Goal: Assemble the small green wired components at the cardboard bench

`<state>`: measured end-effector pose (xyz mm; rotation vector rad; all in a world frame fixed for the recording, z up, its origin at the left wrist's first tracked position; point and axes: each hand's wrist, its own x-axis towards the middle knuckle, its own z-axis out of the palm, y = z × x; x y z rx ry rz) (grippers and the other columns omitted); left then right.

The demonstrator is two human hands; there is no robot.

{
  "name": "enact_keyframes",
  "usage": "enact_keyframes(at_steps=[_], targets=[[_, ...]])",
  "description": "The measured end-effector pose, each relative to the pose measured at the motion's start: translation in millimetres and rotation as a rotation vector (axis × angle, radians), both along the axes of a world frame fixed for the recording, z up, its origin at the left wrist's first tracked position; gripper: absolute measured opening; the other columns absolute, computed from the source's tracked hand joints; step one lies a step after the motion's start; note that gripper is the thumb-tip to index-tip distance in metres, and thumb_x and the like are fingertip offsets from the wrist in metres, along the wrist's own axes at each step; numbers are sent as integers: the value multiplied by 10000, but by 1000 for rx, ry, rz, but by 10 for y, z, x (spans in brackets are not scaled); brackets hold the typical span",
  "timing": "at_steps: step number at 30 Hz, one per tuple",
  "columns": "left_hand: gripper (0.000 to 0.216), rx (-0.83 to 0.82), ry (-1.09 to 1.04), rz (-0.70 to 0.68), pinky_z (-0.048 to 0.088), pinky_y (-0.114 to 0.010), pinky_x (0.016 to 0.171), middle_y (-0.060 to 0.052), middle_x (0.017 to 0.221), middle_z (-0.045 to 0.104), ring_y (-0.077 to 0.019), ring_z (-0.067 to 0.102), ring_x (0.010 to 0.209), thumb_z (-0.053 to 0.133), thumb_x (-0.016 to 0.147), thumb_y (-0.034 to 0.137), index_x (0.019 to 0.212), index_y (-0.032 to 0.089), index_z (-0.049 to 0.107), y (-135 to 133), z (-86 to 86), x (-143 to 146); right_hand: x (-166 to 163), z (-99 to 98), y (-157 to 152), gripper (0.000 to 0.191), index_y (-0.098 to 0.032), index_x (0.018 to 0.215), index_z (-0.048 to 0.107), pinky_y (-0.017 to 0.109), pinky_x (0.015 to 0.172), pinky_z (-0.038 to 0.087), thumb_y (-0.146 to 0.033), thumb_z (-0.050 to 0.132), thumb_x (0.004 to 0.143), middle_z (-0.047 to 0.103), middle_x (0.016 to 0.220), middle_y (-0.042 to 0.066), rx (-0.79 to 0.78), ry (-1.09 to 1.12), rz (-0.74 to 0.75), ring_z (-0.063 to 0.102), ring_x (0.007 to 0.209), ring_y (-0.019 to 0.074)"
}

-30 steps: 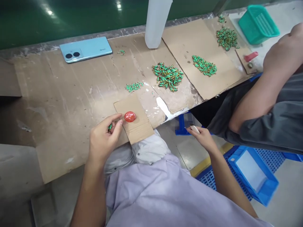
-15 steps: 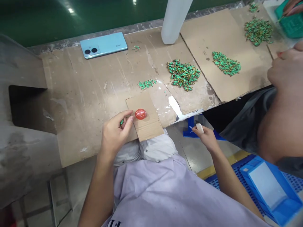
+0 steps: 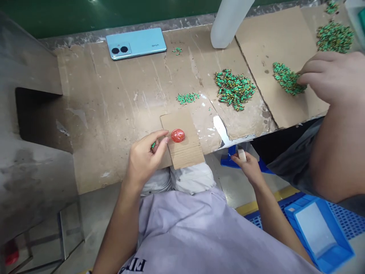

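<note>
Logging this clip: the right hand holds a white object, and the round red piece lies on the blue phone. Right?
No: the head view shows the round red piece lying on the small cardboard piece. The right hand does hold a white object.

The light is moderately bright and fairly even; a faint glint sits at the top edge of the green panel, upper left; small highlights shine on the red disc at centre; deep shadow fills the opening at far left; the phone's lettering is legible; the co-worker's forearm, right, looks soft; wide-angle distortion stretches the frame's edges.
</note>
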<state>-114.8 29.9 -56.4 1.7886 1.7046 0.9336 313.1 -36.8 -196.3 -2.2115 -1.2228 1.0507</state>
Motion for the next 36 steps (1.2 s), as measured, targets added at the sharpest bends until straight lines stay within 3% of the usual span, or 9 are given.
enact_keyframes(at_steps=[3,4,7,9,10,11,16,29,36], targets=[[177,255,11,154,480,-253,608,30,635,615,-126,516,539,694,1021,274,1050,203,853,-279,150,3,-93,142,7,271,-149,1059,719,313,733,627,-417,761,1056,723,969,7,47,21,17,700,802,154],[167,256,-4,80,481,-260,598,16,646,645,-138,555,552,680,1025,225,1037,215,847,-400,213,55,-129,208,2,278,-151,1024,712,304,719,614,-423,766,1050,709,931,-3,63,31,27,685,776,146],[128,92,-132,-354,476,-278,550,33,537,587,-151,536,482,747,969,301,896,299,851,-699,299,441,-254,445,-33,335,-168,921,692,294,686,561,-472,819,985,667,823,-24,123,64,50,628,716,138],[165,-288,-469,-448,500,-299,606,-23,647,717,-174,625,573,712,944,285,865,259,853,-769,197,841,-353,608,-69,374,-191,861,690,308,671,521,-521,860,912,663,776,-15,169,84,55,594,701,153],[130,-509,-645,-364,534,-310,676,-45,730,778,-188,673,641,746,903,287,845,238,851,-763,99,1046,-405,686,-88,384,-202,839,692,320,668,507,-540,870,882,668,765,-6,190,92,55,584,699,164],[132,-592,-689,-307,545,-315,700,-50,768,796,-195,687,674,745,905,299,876,229,853,-737,-17,1234,-455,758,-107,388,-212,822,695,330,665,497,-553,874,861,676,760,3,209,100,55,578,697,174],[189,-734,-827,-192,547,-317,741,-78,851,817,-202,690,758,793,876,356,883,175,846,-566,-461,1724,-623,1015,-155,383,-238,775,688,339,637,488,-576,850,849,677,729,13,262,132,65,572,665,189],[249,-826,-959,-73,492,-297,680,-49,770,762,-163,613,691,859,824,395,893,156,849,-471,-497,1959,-541,995,-105,415,-241,744,673,325,608,471,-600,855,847,658,695,9,254,200,60,547,632,178],[267,-863,-962,-57,518,-322,746,-88,864,811,-202,670,796,871,801,405,882,152,851,-462,-536,2004,-477,935,-104,408,-237,755,687,323,601,461,-588,884,823,660,697,9,251,242,32,543,627,174]])
